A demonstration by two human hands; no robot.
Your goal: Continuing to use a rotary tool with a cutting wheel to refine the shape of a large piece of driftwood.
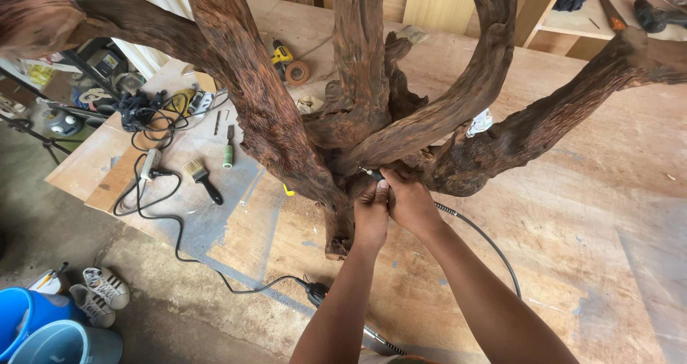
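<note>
Gnarled reddish root sculpture [343, 113], slim rotary handpiece [371, 173] in both hands

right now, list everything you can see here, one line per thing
root sculpture: one, reddish brown, centre of plywood floor
rotary tool handpiece: one, dark, at the root, held by both hands
flexible shaft: one, grey, trailing right of the hands
paintbrush: one, black handle, left
drill: one, yellow, behind the root
sneakers: two, white, lower left
buckets: two, blue, bottom left corner
left hand: one, on the handpiece
right hand: one, on the handpiece
</note>
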